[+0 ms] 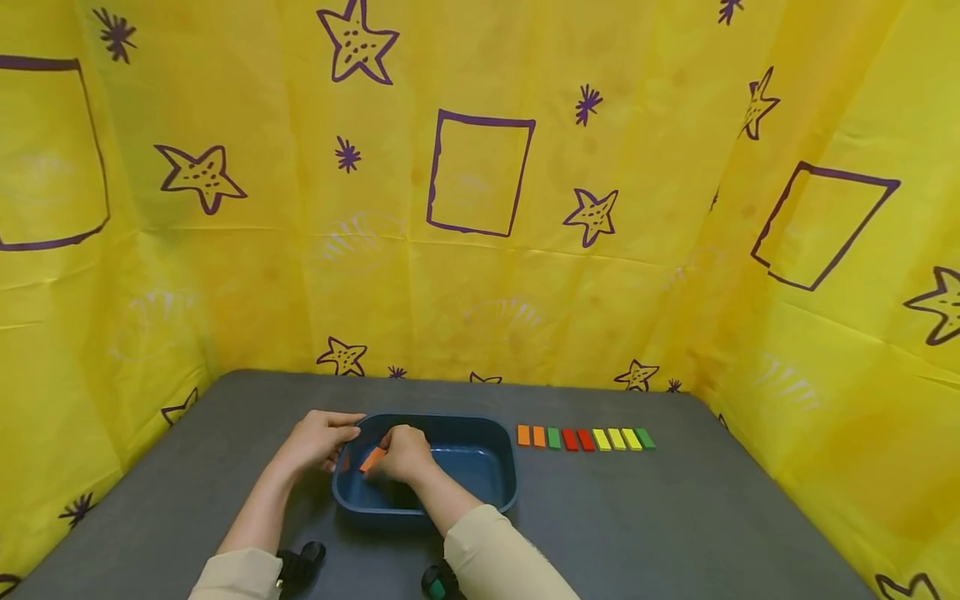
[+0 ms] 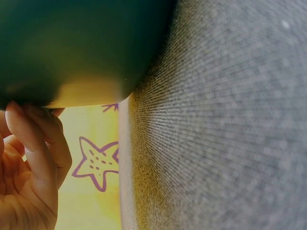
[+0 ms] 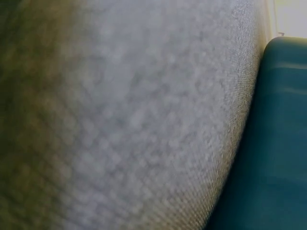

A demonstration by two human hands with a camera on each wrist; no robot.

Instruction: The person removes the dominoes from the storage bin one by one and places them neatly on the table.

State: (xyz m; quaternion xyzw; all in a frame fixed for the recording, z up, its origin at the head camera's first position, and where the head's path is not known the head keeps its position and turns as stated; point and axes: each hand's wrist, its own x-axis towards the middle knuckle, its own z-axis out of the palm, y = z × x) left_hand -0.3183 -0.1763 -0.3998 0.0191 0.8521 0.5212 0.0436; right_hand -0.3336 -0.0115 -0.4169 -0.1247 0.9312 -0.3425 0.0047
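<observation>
A dark blue plastic tub (image 1: 498, 492) stands on the grey table in the head view. My left hand (image 1: 322, 440) grips the tub's left rim; in the left wrist view its fingers (image 2: 29, 143) lie against the tub wall (image 2: 72, 43). My right hand (image 1: 406, 454) reaches inside the tub at its left end and pinches an orange block (image 1: 372, 458). The right wrist view shows only blurred grey cloth and a piece of the tub (image 3: 276, 143); the hand itself is not seen there.
A row of several small blocks (image 1: 585, 438), orange, green, red, yellow and green, lies on the table (image 1: 660, 525) just right of the tub. Yellow sheets printed with purple stars (image 1: 480, 250) wall in the back and both sides.
</observation>
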